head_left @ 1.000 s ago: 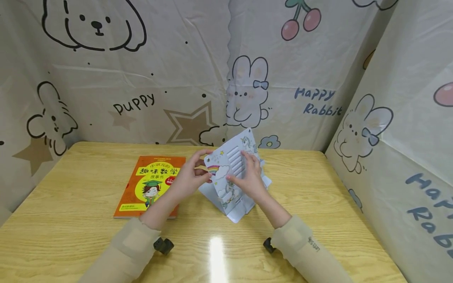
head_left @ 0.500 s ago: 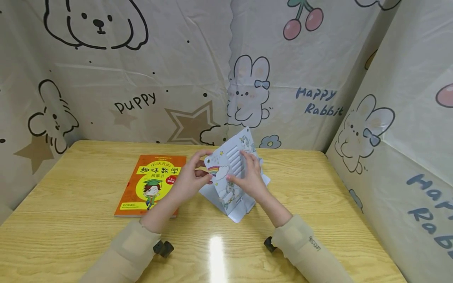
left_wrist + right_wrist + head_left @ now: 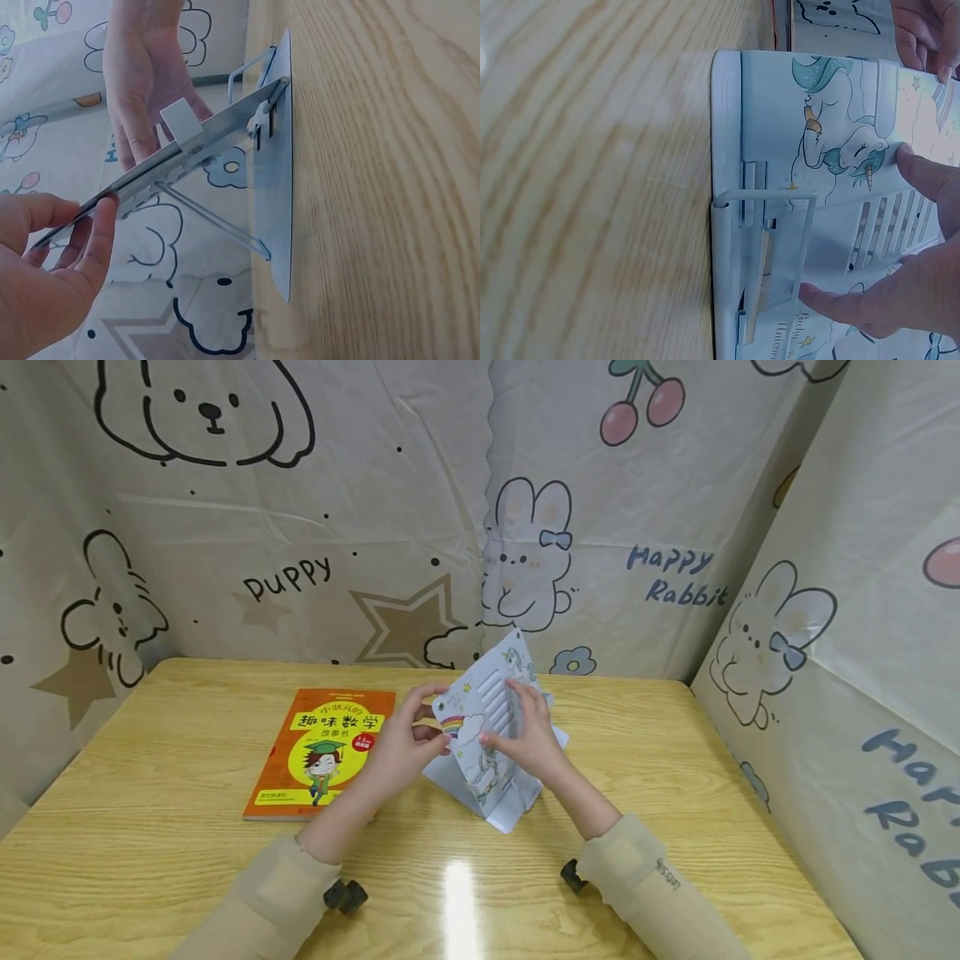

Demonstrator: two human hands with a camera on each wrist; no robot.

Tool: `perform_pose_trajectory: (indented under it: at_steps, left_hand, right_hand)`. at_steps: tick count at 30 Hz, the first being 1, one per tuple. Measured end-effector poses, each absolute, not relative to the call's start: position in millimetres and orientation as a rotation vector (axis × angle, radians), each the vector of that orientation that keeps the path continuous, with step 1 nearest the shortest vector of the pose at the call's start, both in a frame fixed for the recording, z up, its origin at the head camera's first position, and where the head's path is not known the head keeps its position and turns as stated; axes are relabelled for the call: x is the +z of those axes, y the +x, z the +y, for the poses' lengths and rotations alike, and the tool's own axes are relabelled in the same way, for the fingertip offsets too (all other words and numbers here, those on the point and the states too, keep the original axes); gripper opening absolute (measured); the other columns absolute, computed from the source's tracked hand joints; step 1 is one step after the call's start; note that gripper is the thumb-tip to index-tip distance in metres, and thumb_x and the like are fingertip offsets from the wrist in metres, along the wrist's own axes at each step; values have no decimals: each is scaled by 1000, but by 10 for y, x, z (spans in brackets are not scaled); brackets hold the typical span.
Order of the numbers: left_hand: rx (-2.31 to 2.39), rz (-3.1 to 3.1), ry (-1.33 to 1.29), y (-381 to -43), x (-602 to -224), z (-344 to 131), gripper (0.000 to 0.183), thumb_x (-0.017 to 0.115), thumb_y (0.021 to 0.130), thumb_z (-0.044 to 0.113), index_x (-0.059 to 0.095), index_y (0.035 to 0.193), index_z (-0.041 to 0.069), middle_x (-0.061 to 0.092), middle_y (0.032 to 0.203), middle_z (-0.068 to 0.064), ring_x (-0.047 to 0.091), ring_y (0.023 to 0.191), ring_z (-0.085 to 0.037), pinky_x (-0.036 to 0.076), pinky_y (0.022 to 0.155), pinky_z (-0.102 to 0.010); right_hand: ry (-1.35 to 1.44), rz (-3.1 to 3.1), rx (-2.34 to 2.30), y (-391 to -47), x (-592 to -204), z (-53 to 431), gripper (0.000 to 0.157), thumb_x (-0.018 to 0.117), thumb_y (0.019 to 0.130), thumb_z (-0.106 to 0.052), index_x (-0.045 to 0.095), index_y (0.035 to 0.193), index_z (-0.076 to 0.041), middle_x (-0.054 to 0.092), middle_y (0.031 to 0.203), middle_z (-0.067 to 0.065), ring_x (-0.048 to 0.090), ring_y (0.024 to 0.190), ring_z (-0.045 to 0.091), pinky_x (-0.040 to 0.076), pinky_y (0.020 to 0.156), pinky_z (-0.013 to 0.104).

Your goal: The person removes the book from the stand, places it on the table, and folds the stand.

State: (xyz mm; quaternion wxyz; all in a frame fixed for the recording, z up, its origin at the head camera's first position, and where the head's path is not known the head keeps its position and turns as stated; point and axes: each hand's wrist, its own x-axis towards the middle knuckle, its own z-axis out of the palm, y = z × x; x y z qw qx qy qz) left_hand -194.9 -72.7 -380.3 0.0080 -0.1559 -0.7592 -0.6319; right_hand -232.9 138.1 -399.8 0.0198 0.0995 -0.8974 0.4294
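A white metal book stand (image 3: 471,727) with unicorn, cloud and rainbow prints stands on the table, its slotted back panel raised at a slant. My left hand (image 3: 397,747) pinches the panel's left edge between thumb and fingers, as the left wrist view shows. My right hand (image 3: 538,745) touches the printed face near the slots with spread, fairly straight fingers. In the left wrist view, a wire strut (image 3: 217,219) runs from the panel's back to the flat base plate (image 3: 276,180). A wire page holder (image 3: 769,195) rises at the lower edge in the right wrist view.
An orange and yellow children's book (image 3: 322,752) lies flat on the wooden table (image 3: 660,827), left of the stand. Cartoon-printed cloth (image 3: 420,527) hangs behind and at both sides.
The panel's top corner has shifted slightly left as its slant changes, and my right fingertips have moved with it. My left hand keeps its pinch on the edge. The book lies still.
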Motion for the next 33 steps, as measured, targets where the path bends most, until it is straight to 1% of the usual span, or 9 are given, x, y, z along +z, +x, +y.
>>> perform_pose_trajectory:
  at_steps: [6, 14, 18, 26, 33]
  left_hand:
    - [-1956, -2384, -469, -1926, -3820, -720, 61, 65, 85, -4, 41, 134, 24, 58, 111, -14, 65, 87, -26, 57, 73, -26]
    - [-1954, -2388, -469, -1882, -3802, -719, 62, 66, 84, -3, 41, 134, 23, 58, 112, -14, 65, 89, -26, 57, 74, -26]
    - [-1952, -2387, -472, -1869, -3808, -718, 61, 66, 84, -3, 41, 133, 23, 58, 112, -14, 66, 88, -26, 57, 73, -26]
    - [-1927, -2396, -463, -1842, -3822, -704, 60, 67, 84, -1, 41, 133, 21, 58, 112, -13, 66, 87, -25, 57, 74, -26]
    - [-1895, -2388, -486, -1823, -3832, -699, 60, 67, 84, -1, 40, 133, 19, 59, 110, -13, 66, 84, -23, 57, 74, -26]
  right_hand:
    - [368, -2792, 1296, -2354, -4002, 1396, 94, 80, 75, -28, 22, 150, -19, 13, 154, 15, 17, 141, 35, 22, 112, 55]
    - [438, -2808, 1283, -2383, -4009, 1421, 95, 79, 76, -30, 21, 150, -20, 12, 153, 17, 21, 139, 39, 23, 110, 57]
    - [464, -2823, 1281, -2404, -4022, 1440, 94, 79, 76, -32, 21, 150, -22, 12, 153, 16, 22, 139, 38, 25, 109, 57]
    - [527, -2815, 1362, -2438, -4034, 1473, 93, 79, 76, -30, 22, 150, -23, 9, 155, 15, 16, 141, 38, 23, 109, 60]
    - [591, -2815, 1375, -2476, -4039, 1493, 94, 79, 76, -30, 22, 150, -22, 9, 156, 13, 15, 142, 35, 23, 110, 57]
